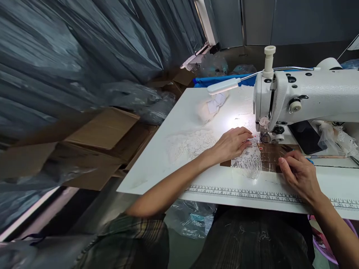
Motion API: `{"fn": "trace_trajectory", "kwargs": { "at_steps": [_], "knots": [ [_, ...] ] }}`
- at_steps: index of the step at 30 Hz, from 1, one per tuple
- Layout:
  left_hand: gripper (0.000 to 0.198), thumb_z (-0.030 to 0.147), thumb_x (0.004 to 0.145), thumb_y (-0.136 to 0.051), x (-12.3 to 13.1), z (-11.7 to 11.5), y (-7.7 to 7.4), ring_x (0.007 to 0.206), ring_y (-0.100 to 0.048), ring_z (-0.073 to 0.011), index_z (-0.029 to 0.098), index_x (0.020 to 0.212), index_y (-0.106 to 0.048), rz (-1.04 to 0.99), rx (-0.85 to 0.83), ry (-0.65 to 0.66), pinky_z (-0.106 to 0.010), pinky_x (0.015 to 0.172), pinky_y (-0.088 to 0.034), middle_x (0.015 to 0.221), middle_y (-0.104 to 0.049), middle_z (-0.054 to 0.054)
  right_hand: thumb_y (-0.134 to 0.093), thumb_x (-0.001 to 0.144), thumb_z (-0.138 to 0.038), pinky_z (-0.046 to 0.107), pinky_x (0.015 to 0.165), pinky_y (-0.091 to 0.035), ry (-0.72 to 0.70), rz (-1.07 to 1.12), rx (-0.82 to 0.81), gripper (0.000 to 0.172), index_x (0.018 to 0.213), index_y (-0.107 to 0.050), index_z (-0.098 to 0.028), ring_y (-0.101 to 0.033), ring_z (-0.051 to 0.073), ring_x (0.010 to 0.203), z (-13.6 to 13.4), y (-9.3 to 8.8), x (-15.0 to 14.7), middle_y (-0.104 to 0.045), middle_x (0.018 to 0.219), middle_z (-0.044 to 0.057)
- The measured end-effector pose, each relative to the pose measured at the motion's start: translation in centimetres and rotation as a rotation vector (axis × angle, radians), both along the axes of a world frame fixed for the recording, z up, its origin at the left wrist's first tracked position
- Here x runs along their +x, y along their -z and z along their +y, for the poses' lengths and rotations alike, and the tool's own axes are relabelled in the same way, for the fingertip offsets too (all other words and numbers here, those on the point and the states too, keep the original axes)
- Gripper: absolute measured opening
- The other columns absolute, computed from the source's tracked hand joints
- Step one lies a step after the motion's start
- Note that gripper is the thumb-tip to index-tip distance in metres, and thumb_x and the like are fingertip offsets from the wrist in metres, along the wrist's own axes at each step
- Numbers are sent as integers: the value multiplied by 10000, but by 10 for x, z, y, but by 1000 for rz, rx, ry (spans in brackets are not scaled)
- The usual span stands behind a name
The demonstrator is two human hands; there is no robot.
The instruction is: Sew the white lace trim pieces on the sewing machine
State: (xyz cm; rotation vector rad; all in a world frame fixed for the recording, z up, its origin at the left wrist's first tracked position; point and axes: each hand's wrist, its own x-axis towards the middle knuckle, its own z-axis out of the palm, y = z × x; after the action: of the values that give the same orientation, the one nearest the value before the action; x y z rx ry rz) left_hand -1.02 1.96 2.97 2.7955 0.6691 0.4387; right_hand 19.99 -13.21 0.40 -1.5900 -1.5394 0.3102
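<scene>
In the head view my left hand [234, 144] lies beside the presser foot [265, 137] of a white sewing machine [316, 95], its fingers closed on the edge of a piece of white lace [248, 162]. The lace hangs toward me over the brown plate [272, 158] of the machine bed. My right hand [301, 173] rests on the right part of that plate, thumb and fingers curled together. A bit of blue shows behind its knuckles; whether the fingers grip anything is hidden.
More white lace [193, 144] and a bundle with a pale bow [214, 106] lie left on the white table [157, 164]. A lamp [224, 86] hangs above. Right of the needle are a dark phone [305, 136] and lace scraps [346, 140]. Cardboard boxes [103, 129] stand left.
</scene>
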Motion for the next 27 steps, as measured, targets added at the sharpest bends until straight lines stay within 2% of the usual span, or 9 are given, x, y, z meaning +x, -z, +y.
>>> {"fn": "trace_trajectory", "kwargs": {
  "at_steps": [3,5,7,10,13,15,18,21,27],
  "knots": [
    [302,376,993,-536,5,7,8,958,-609,-206,149,1176,-614,17,-112,-26,-354,820,-507,1063,-644,-84,-544,895,-446,345,640,-455,170,-164,81,410,557,-563,-214,-585,237,898,2,8,1,-615,1084,125],
    [335,424,934,-625,8,8,11,874,-591,-193,155,1133,-644,34,-199,-43,-322,745,-486,953,-619,-56,-579,870,-442,384,699,-501,173,-139,101,291,691,-620,-216,-589,258,951,3,11,3,-584,1135,146],
    [274,416,883,-687,11,8,12,834,-574,-179,162,987,-683,16,-285,-37,-302,711,-463,883,-584,-33,-623,836,-459,417,751,-530,104,-58,77,268,912,-655,-204,-603,268,960,6,10,4,-587,1102,153],
    [210,361,842,-713,11,6,10,898,-587,-166,166,811,-642,-139,-442,41,-306,772,-478,955,-598,-39,-666,809,-503,451,823,-533,-63,45,-62,421,1107,-646,-207,-624,272,957,14,-1,-1,-631,1085,138],
    [218,352,840,-690,9,1,5,916,-612,-149,166,809,-581,-268,-679,125,-305,819,-501,993,-640,-50,-725,763,-506,430,835,-524,-257,157,-218,441,1099,-683,-224,-632,252,929,27,-13,-12,-676,1049,102],
    [237,386,853,-663,7,-3,2,821,-606,-128,169,875,-572,-278,-786,101,-284,760,-506,911,-644,-34,-726,752,-520,355,710,-522,-374,311,-344,389,981,-716,-205,-616,197,777,35,-18,-20,-685,873,61],
    [294,422,869,-637,2,-5,0,873,-601,-140,178,1019,-573,-288,-766,23,-300,811,-502,961,-642,-40,-723,717,-587,260,497,-433,-417,623,-519,417,787,-706,-176,-496,107,536,41,-19,-27,-598,624,-4],
    [326,436,884,-624,0,-2,2,1042,-591,-172,196,1099,-577,-289,-715,-8,-338,942,-469,1109,-635,-62,-812,603,-573,219,409,-383,-316,803,-628,446,751,-696,-169,-452,80,464,40,-19,-28,-555,540,-34],
    [309,378,893,-618,10,8,7,757,-577,-132,182,1131,-594,-157,-580,-19,-254,672,-448,862,-610,-15,-889,486,-528,209,375,-434,-174,830,-591,452,689,-690,-177,-504,89,463,39,-21,-26,-584,532,-32]
  ]
}}
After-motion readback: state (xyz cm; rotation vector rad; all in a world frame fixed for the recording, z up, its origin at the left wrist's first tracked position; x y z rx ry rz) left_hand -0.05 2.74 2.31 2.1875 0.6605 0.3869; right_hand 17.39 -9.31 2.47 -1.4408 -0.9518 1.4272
